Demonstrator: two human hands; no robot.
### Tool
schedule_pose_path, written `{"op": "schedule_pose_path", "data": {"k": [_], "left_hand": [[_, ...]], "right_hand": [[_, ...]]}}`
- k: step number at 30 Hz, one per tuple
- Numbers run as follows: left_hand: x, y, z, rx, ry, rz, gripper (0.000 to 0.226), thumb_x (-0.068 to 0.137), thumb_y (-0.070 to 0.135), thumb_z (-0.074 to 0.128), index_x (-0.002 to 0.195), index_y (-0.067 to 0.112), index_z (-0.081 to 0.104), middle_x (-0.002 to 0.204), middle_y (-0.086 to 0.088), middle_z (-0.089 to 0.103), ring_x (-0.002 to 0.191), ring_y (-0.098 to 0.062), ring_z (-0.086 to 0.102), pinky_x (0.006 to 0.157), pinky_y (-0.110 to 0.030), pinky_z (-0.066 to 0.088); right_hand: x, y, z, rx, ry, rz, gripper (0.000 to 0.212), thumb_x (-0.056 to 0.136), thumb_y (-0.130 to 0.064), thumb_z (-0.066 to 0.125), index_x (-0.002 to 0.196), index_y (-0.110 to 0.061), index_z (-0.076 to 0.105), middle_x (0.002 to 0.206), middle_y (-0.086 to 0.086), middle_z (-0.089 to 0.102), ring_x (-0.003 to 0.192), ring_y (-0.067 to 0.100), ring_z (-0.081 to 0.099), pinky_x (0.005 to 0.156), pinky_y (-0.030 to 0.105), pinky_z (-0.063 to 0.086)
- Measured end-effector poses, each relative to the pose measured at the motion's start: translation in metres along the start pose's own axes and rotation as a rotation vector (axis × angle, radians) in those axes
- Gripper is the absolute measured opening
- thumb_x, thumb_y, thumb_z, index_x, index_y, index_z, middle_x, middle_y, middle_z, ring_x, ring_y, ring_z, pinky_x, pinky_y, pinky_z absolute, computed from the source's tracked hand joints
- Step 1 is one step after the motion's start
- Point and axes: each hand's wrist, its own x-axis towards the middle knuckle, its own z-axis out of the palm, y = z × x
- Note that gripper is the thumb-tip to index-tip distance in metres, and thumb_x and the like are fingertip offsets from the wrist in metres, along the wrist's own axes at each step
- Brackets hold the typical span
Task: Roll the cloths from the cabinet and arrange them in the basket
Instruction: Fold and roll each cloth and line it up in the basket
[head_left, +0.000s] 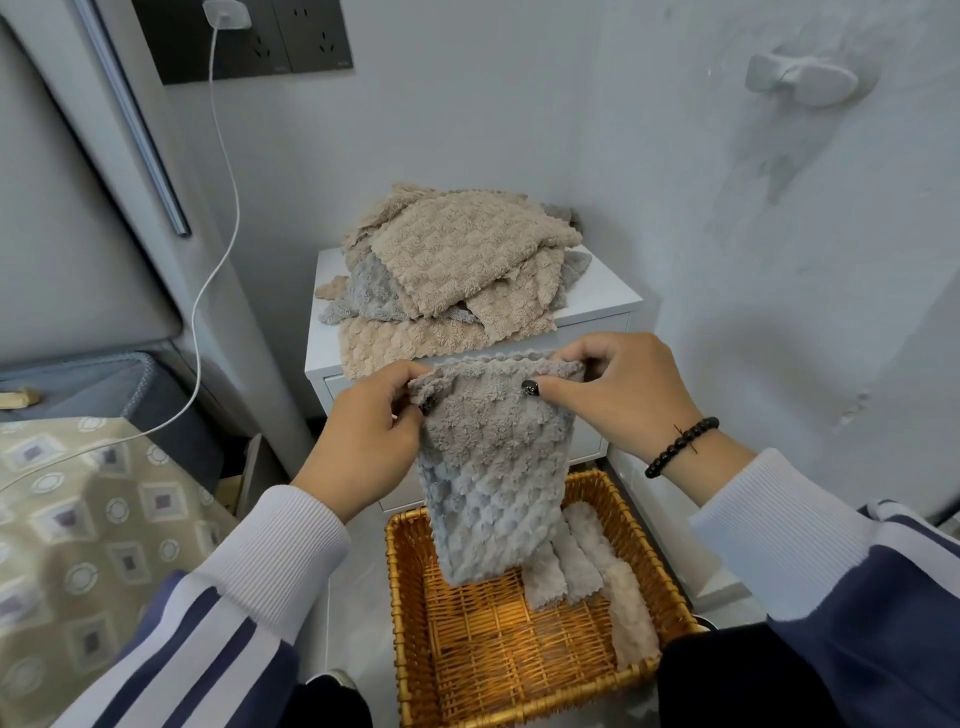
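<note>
Now, at the far left we see a white charging cable (218, 171) hanging from a plug in the dark wall socket (244, 39) and trailing down toward a patterned cover (78, 545). Moving right, our left hand (363, 441) pinches the left top corner of a grey cloth (493, 467), thumb and fingers curled onto the bunched edge. The cloth hangs with its long axis running up and down, its scalloped top edge stretched level between our hands and its lower end pointing down into the wicker basket (410, 597). Behind it, farther from us, a white cabinet (597, 296) carries a loose pile of cloths (457, 265), beige ones over grey ones, one beige edge drooping over the near rim. Our right hand (613, 395) pinches the right top corner of the hanging cloth, thumb in front and fingers curled behind; a black bead bracelet (680, 444) circles that wrist. Below, along the right side of the basket, rolled cloths (587, 556) lie side by side, grey ones nearer the middle and a beige one against the right wall, their long axes running from near to far. High on the right wall sits a white hook (800, 78).
</note>
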Motion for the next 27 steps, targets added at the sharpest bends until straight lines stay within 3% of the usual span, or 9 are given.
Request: {"op": "schedule_pose_path", "data": {"k": [3,7,9,12,14,16,19,23,27], "left_hand": [[-0.001,0.004,0.0,-0.04,0.001,-0.013,0.05,0.094,-0.002,0.049,0.093,0.047,0.052,0.095,0.015,0.068,0.088,-0.011,0.064,0.071,-0.01,0.046],[0.001,0.003,-0.001,-0.163,-0.016,-0.061,0.042,0.09,-0.002,0.054,0.097,0.04,0.059,0.095,0.008,0.073,0.09,-0.031,0.067,0.087,-0.045,0.054],[0.002,0.003,-0.003,-0.206,-0.031,-0.088,0.038,0.086,0.0,0.06,0.099,0.036,0.061,0.092,0.001,0.073,0.088,-0.041,0.064,0.085,-0.05,0.053],[0.0,0.004,-0.004,-0.235,-0.144,-0.099,0.036,0.078,0.01,0.068,0.106,0.032,0.063,0.081,-0.002,0.069,0.068,-0.028,0.06,0.075,-0.042,0.052],[-0.002,0.004,-0.002,-0.232,-0.239,-0.071,0.039,0.07,0.027,0.072,0.107,0.035,0.064,0.084,0.001,0.068,0.072,-0.012,0.063,0.074,-0.03,0.053],[-0.004,0.005,0.002,-0.184,-0.295,-0.011,0.041,0.067,0.037,0.082,0.104,0.037,0.065,0.093,0.003,0.07,0.082,-0.01,0.066,0.076,-0.024,0.054],[-0.006,0.01,0.01,-0.183,-0.334,0.039,0.032,0.069,0.038,0.082,0.097,0.031,0.068,0.093,0.006,0.073,0.085,-0.011,0.069,0.079,-0.028,0.056],[-0.003,0.013,0.017,-0.144,-0.323,0.064,0.018,0.081,0.032,0.074,0.096,0.023,0.07,0.09,0.005,0.073,0.083,-0.011,0.069,0.079,-0.035,0.056],[0.002,0.013,0.016,-0.141,-0.279,0.078,0.009,0.09,0.026,0.065,0.095,0.02,0.07,0.086,0.004,0.072,0.076,-0.009,0.065,0.073,-0.033,0.052]], "right_hand": [[-0.002,0.0,0.001,0.002,0.039,-0.056,0.016,0.076,-0.023,0.078,0.08,-0.027,0.063,0.06,-0.01,0.057,0.045,0.002,0.047,0.049,0.011,0.039],[0.001,0.004,0.003,0.072,0.045,-0.045,0.031,0.076,-0.023,0.078,0.096,-0.033,0.057,0.087,-0.003,0.061,0.064,0.026,0.063,0.068,0.037,0.057],[0.002,0.005,0.002,0.122,0.025,-0.031,0.033,0.076,-0.023,0.078,0.1,-0.034,0.058,0.087,-0.003,0.059,0.068,0.03,0.062,0.072,0.043,0.057],[0.001,0.004,0.0,0.138,-0.023,-0.038,0.02,0.075,-0.025,0.079,0.084,-0.034,0.064,0.087,0.004,0.069,0.077,0.037,0.064,0.072,0.046,0.057],[-0.001,0.002,0.001,0.153,-0.085,-0.041,0.015,0.074,-0.023,0.08,0.08,-0.028,0.067,0.08,0.002,0.071,0.074,0.034,0.065,0.071,0.042,0.057],[-0.004,-0.001,0.004,0.181,-0.17,-0.05,0.014,0.074,-0.02,0.081,0.079,-0.022,0.069,0.074,-0.006,0.07,0.066,0.025,0.063,0.066,0.034,0.057],[-0.008,-0.001,0.012,0.212,-0.244,-0.048,0.017,0.072,-0.02,0.082,0.083,-0.015,0.07,0.088,0.008,0.072,0.078,0.026,0.067,0.077,0.038,0.056],[-0.011,0.003,0.022,0.254,-0.234,-0.034,0.019,0.073,-0.022,0.082,0.085,-0.017,0.068,0.089,0.024,0.068,0.067,0.021,0.055,0.067,0.036,0.052],[-0.01,0.004,0.026,0.36,-0.219,0.059,0.029,0.077,-0.028,0.078,0.097,-0.012,0.064,0.093,0.01,0.07,0.079,0.016,0.064,0.078,0.033,0.055]]}}
